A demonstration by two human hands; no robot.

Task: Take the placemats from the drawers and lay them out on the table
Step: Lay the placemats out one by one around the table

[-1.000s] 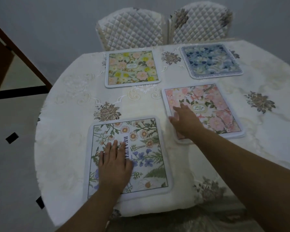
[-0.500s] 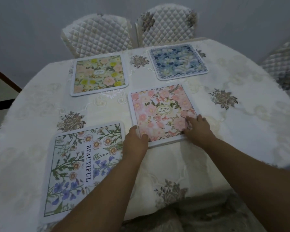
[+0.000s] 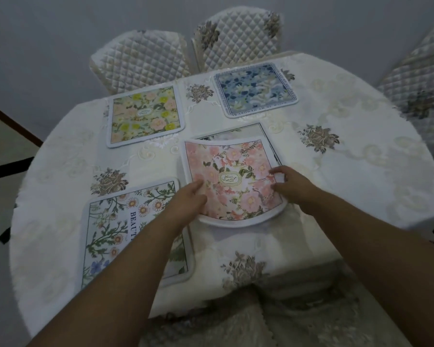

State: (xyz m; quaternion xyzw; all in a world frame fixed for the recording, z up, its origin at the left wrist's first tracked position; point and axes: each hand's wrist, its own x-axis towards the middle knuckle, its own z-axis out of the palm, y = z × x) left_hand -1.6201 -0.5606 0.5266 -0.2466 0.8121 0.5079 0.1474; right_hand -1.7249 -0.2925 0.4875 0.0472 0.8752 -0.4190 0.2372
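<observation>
Pink floral placemat [image 3: 232, 176] held at the middle of the round bench [image 3: 361, 176], bowed downward across its width, both side edges raised. Left hand [image 3: 188, 200] gripping its left edge, thumb on the printed face, fingers curled under. Right hand [image 3: 292, 182] pinching its right edge, fingers [image 3: 280, 172] closed over the white border. Beneath the pink placemat, toward the chairs, part of another placemat with a thin dark border line [image 3: 238, 132] lying flat on the cloth, mostly covered.

Left of the pink placemat and nearer the viewer, a white placemat printed with daisies and the letters "BEAU" [image 3: 125, 221], flat on the bench, partly crossed by the left forearm. Beyond the pink placemat to the left, a yellow-and-pink floral placemat [image 3: 145, 115], flat, apart from the others. Beyond the pink placemat to the right, a blue floral placemat [image 3: 256, 88], flat near the far edge.

Cream embroidered tablecloth [image 3: 336, 136] covering the bench, with brown flower motifs around the pink placemat. Past the far edge, two quilted chairs [image 3: 238, 38] side by side; a third quilted chair [image 3: 421, 78] at the right.
</observation>
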